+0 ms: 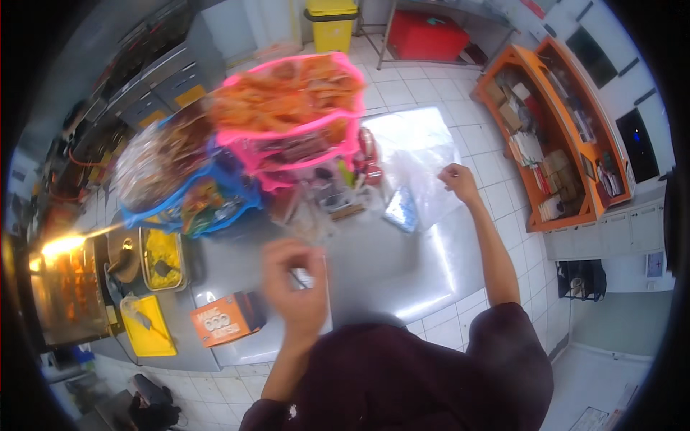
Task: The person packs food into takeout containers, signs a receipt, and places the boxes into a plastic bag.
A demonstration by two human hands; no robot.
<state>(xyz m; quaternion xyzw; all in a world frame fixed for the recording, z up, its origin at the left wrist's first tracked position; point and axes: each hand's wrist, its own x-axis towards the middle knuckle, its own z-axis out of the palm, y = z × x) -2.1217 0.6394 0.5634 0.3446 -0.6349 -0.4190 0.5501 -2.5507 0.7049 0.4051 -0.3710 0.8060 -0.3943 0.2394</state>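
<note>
My left hand [296, 277] is raised over the steel table [372, 269], its fingers curled and blurred; whether it holds something thin is unclear. Out to the right, my right hand [457, 182] hovers by a sheet of clear plastic [426, 161], fingers bent; contact with the plastic cannot be told. Between the hands lies a blue-and-white packet [401, 209]. Beyond them stands a pink plastic basket rack [291, 126] heaped with orange bagged food. Left of it is a blue basket [188, 207] with bagged goods. An orange box [226, 319] sits left of my left hand.
On the left are a glass container of yellow food [163, 258], a yellow cutting board [148, 326] and a lit display case [70, 291]. An orange shelf cabinet [560, 145] stands at right, a yellow bin [332, 27] beyond the table. A person [153, 404] is at lower left.
</note>
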